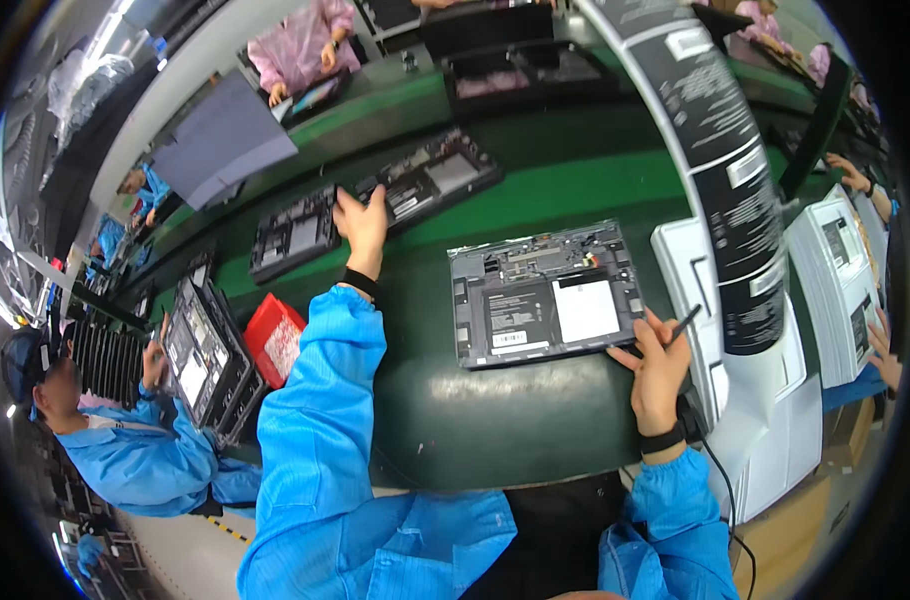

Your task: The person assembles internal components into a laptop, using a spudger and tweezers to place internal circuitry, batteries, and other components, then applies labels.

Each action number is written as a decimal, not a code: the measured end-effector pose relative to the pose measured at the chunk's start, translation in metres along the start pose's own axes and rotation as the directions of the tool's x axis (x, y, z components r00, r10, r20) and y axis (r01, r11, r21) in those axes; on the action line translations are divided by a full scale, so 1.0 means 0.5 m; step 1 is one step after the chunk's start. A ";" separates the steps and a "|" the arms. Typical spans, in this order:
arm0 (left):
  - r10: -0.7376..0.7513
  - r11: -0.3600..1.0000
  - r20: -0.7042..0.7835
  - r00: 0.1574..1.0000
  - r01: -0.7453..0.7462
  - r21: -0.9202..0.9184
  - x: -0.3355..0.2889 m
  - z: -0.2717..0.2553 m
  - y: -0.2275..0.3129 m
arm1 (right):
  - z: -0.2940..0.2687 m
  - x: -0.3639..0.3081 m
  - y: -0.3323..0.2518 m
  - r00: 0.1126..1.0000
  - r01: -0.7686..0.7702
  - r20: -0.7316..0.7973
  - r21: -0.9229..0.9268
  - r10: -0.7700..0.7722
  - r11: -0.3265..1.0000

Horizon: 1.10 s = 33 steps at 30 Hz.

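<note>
An opened laptop base (545, 295) lies on the green bench before me, its battery, circuit board and a white panel exposed. My right hand (657, 375) is closed around a slim dark pen-like tool (687, 320), its fingers at the laptop's near right corner. My left hand (363, 230) reaches far across, thumb and fingers around the adjoining ends of two more opened bases, a left one (293, 235) and a right one (445, 175). It appears to grip the right one's end; the fingertips are partly hidden.
A red bin (273, 340) stands beside my left forearm, near a stack of laptop bases (210, 350). White trays (700, 290) and a curved pillar with black labels (740, 190) are at right. Blue-sleeved co-workers (140, 450) work at left; others sit across the line.
</note>
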<state>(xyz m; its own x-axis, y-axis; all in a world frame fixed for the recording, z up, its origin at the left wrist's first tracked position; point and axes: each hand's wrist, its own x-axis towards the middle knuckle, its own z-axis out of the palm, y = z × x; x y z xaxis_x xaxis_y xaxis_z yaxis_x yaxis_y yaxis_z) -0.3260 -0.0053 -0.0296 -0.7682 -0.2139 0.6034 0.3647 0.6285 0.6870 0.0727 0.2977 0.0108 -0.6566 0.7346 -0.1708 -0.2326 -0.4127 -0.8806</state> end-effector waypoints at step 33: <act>0.552 0.834 0.746 0.374 -0.269 -0.482 -0.483 -0.282 0.400 | -0.002 -0.170 -0.002 0.931 0.140 0.358 -0.540 0.075 0.830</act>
<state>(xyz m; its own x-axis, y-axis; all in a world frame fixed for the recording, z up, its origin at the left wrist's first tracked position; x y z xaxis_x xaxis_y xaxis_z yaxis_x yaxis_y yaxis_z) 0.0066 0.0665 0.0191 -0.4783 0.8245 0.3025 0.7645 0.2215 0.6053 0.1293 0.2363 0.0255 -0.8855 0.4598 -0.0672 0.1022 0.0516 -0.9934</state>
